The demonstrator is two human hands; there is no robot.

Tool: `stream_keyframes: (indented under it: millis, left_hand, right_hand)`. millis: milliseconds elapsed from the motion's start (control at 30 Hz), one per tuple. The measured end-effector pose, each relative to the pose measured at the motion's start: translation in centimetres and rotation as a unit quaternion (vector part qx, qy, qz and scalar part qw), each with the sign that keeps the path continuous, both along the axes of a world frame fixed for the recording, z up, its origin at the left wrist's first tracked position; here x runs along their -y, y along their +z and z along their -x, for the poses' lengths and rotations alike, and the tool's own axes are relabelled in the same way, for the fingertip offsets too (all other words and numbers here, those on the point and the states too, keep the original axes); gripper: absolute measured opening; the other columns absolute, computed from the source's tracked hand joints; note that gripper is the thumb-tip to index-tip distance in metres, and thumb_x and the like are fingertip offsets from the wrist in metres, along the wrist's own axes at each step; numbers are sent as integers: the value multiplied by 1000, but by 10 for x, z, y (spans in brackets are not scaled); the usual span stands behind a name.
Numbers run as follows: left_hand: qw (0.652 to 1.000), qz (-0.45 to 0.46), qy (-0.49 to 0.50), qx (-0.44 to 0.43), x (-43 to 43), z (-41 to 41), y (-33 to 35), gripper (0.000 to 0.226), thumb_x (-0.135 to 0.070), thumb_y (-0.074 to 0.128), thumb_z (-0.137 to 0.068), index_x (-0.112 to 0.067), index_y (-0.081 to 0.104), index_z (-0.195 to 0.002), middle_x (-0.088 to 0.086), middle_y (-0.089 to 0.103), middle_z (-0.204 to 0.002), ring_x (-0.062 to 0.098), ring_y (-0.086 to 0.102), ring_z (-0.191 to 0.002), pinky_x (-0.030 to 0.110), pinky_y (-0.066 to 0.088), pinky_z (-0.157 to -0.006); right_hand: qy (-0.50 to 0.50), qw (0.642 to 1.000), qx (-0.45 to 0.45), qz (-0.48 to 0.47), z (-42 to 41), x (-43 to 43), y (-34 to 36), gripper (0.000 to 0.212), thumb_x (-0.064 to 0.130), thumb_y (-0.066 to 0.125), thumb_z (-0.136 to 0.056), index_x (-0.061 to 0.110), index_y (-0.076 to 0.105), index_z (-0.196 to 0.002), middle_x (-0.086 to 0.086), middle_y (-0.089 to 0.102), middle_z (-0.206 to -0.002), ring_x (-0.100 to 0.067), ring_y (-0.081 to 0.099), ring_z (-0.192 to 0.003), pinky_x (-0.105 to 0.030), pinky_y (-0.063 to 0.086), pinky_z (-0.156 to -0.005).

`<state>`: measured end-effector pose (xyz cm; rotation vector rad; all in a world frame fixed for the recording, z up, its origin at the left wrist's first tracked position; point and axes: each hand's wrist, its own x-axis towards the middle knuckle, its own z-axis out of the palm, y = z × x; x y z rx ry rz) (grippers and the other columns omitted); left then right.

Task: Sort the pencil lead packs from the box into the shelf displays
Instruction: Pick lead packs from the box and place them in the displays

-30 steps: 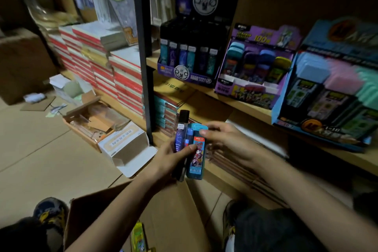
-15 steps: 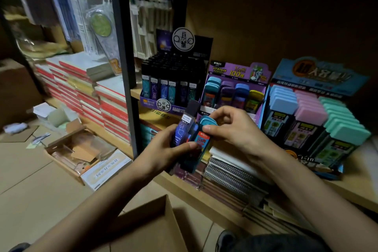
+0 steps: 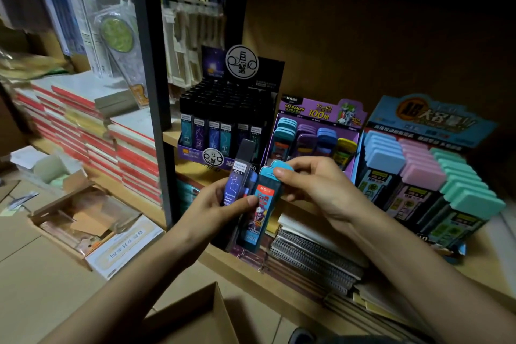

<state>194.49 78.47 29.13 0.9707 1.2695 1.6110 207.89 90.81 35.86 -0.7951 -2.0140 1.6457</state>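
Your left hand [image 3: 220, 209] gripped a small fan of lead packs, thumb pressed across their fronts: a dark constellation pack [image 3: 237, 176] at 11 o'clock and a blue cartoon pack [image 3: 262, 212] just beside it. Your right hand [image 3: 315, 190] pinched the blue pack's light-blue cap [image 3: 282, 166] between thumb and curled fingers.

The packs hung in front of the shelf edge [image 3: 251, 262], apart from every display. At 12 o'clock stood the black constellation display [image 3: 223, 120], its rows packed tight. The purple display [image 3: 315, 131] sat at 1 o'clock, with a gap in its front row. The pastel-capped display [image 3: 418, 176] was at 3 o'clock. The black upright post [image 3: 150, 92] bounded your left at 10 o'clock. Spiral notebooks [image 3: 312, 254] lay under your right wrist, and the cardboard box [image 3: 195, 315] was at 6 o'clock.
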Motion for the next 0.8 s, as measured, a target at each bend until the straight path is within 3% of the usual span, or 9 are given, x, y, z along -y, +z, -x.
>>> stream_keyframes:
  millis: [133, 267, 400, 500, 667, 800]
  left_hand:
    - [1000, 9, 22, -6, -8, 12, 1, 27, -20, 66, -77, -10, 63, -102, 7, 74, -97, 21, 71, -88, 22, 56, -66]
    - [998, -10, 58, -7, -11, 21, 4, 25, -22, 68, -72, -9, 66, -93, 8, 75, -90, 18, 72, -82, 18, 54, -63]
    - [990, -70, 123, -11, -20, 21, 11, 24, -23, 69, -70, -10, 65, -90, 4, 75, -86, 14, 71, -79, 19, 54, -63]
    - [981, -107, 163, 12, -26, 24, 15, 26, -20, 67, -73, -9, 63, -96, 2, 75, -90, 14, 71, -85, 19, 54, -66]
    - [977, -105, 184, 32, -25, 39, 16, 25, -20, 67, -74, -11, 65, -97, 5, 74, -92, 18, 71, -87, 33, 59, -75]
    - [980, -102, 168, 25, -24, 42, 17, 26, -21, 66, -75, -12, 64, -100, 4, 74, -95, 19, 71, -89, 34, 59, -75]
  right_hand:
    - [0, 1000, -8, -4, 2, -3, 1, 10, 12, 68, -82, 6, 68, -90, -12, 64, -83, -22, 56, -74, -20, 49, -59]
    - [40, 998, -13, -54, 0, -8, 10, 12, 6, 62, -85, 11, 70, -92, -9, 70, -86, -14, 62, -74, -17, 53, -67]
    - [-15, 993, -45, -108, 6, -11, 19, 15, 3, 63, -86, 15, 70, -86, 1, 70, -77, -6, 63, -61, -15, 53, -57]
    - [-62, 981, -62, -174, 10, -19, 32, 15, 8, 63, -88, 20, 70, -85, -1, 71, -81, -11, 65, -68, -26, 56, -65]
    - [-106, 922, -20, -372, 11, -46, 56, 13, 16, 63, -88, 24, 70, -97, 16, 66, -87, -3, 63, -84, -21, 52, -75]
    - [-112, 874, 7, -472, 14, -55, 56, 18, 19, 63, -88, 15, 71, -104, 15, 64, -89, -3, 60, -85, -18, 48, -76]
